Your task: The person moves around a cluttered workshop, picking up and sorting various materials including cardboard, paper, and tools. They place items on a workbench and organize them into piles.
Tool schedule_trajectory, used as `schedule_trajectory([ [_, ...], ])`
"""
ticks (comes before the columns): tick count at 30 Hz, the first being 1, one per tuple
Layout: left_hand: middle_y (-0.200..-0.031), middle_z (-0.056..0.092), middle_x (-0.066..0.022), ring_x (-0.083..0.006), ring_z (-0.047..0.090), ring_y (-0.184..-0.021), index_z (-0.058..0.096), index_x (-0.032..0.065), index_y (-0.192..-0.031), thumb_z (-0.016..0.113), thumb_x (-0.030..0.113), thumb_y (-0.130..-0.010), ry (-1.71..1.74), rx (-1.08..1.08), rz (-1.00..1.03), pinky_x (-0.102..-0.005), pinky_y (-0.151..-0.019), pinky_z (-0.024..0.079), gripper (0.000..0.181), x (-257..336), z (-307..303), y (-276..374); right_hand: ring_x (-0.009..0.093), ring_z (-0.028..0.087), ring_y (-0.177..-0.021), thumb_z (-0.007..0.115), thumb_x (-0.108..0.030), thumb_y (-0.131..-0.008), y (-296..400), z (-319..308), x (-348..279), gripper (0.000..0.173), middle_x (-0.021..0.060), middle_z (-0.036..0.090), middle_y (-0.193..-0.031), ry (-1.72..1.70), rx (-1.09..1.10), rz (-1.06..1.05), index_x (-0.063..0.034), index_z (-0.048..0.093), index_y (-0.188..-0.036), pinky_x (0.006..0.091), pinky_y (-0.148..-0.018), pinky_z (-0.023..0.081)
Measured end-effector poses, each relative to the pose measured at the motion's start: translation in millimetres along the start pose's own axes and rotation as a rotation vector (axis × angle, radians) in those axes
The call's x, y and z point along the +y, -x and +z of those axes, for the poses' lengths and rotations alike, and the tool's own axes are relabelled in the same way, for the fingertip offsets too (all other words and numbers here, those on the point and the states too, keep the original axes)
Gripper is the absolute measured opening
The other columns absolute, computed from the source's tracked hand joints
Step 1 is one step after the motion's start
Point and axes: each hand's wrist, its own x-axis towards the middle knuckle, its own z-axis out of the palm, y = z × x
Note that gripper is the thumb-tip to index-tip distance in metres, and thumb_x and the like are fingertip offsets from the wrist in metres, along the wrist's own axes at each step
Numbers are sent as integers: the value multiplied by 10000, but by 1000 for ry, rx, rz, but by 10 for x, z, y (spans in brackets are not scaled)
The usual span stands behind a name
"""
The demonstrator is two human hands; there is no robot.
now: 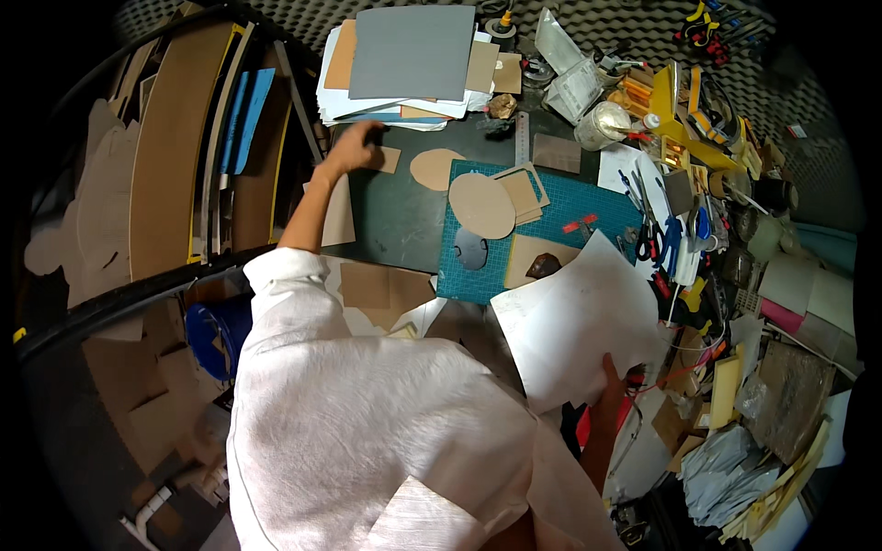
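Note:
My right hand (612, 389) grips the lower edge of a large sheet of white paper (586, 324), which bears faint marks and overlaps the front of the green cutting mat (427, 275). At the table's back left, my left hand (355, 148) is over one end of a small brown card piece (386, 160); whether its fingers hold it is not clear. An oval card (439, 169) lies beside that piece. On the mat (565, 200) are a larger oval card (482, 205), a card frame (541, 184), a dark oval plate (471, 248) and a dark brown lump (544, 265) on a square card.
A stack of sheets with a grey board (413, 52) on top stands at the back. A metal ruler (522, 138) lies right of it. Scissors (649, 241) and other tools crowd the right side. Boards (176, 151) lean at the left, above a blue bin (217, 337).

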Motion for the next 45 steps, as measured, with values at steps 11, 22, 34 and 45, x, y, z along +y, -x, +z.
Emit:
schedule_trajectory([
  [11,-815,581,-177,-369,600,-794,413,28,-991,798,177,-708,222,162,-326,-392,-697,482,500,453,493,677,206,551,-1071,623,-266,-879,14,184,-63,499,91,557,-1209,163,-39,-196,10,484,-1270,334,-911,431],
  [22,-938,597,-116,-216,626,-570,476,24,-1132,565,247,-881,1429,728,-783,-249,-442,466,347,675,957,3523,274,514,-1153,618,-280,-870,276,838,-110,590,134,497,-1316,108,-230,-114,63,428,-1311,367,-987,399],
  [34,-1056,633,-176,-233,674,-862,507,-72,-1111,499,219,-933,1466,1369,-1078,-261,-698,582,341,-1264,-4,6182,262,543,-1094,614,-233,-881,342,1466,-211,542,131,532,-1261,246,-496,-148,43,440,-1314,373,-945,432],
  [45,-1203,514,-235,-317,546,-1072,420,-74,-1246,718,421,-770,355,840,-869,-394,-884,450,748,-29,1379,2982,252,576,-1058,589,-239,-891,242,436,-494,473,113,571,-1207,-65,-39,-338,57,490,-1246,352,-898,460],
])
